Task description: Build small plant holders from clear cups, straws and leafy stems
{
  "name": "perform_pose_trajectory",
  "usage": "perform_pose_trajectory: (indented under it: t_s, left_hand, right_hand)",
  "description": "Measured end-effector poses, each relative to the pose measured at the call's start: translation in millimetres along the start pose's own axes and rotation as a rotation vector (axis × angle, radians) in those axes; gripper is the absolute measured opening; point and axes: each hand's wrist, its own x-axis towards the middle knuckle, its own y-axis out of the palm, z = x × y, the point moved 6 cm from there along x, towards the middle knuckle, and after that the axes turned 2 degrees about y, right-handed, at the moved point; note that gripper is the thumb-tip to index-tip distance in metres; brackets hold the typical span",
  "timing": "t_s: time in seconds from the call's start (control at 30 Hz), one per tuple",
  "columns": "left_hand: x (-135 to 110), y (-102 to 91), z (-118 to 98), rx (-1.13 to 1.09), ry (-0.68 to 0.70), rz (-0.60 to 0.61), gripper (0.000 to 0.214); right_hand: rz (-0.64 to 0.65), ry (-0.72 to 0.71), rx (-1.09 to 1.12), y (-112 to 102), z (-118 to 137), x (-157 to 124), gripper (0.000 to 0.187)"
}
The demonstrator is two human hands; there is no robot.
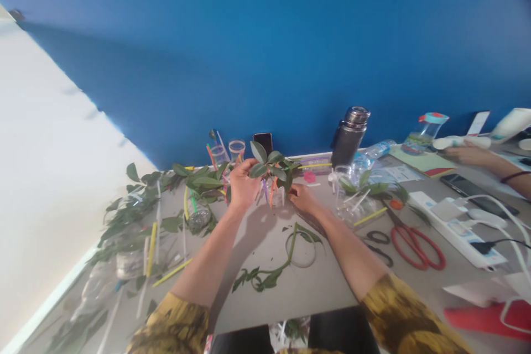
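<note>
At the middle of the table, a leafy sprig [269, 165] stands above a clear plastic container [274, 194] with purple and orange straw strips around it. My left hand [243, 185] is closed at the left of the sprig, fingers bent against its leaves. From the right, my right hand [305, 199] has its fingers curled at the container's side; the exact grip is partly hidden. Between my forearms lie a cut green stem with leaves [292, 246] and a clear ring [301, 249].
Leafy branches [120, 221], straws and clear plastic pieces cover the left side. To the right are red-handled scissors [417, 243], black-handled scissors [379, 246], a power strip [456, 229] and a dark thermos [350, 135]. Another person's hand [468, 154] is at far right.
</note>
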Motion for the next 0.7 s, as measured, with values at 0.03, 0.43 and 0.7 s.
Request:
perform_pose_trajectory:
  t_s: [0.03,0.43,0.7]
  left_hand:
    - [0,0.1,0,0.013,0.014,0.007,0.008]
    - [1,5.8,6,0.037,0.042,0.116,0.016]
    - [0,6.4,14,0.084,0.070,0.186,0.016]
  right_hand:
    - [0.006,0.000,0.002,0,0,0,0.018]
    - [0.017,0.019,-0.021,-2,2,-1,0.018]
    - [0.011,0.007,-0.039,0,0,1,0.017]
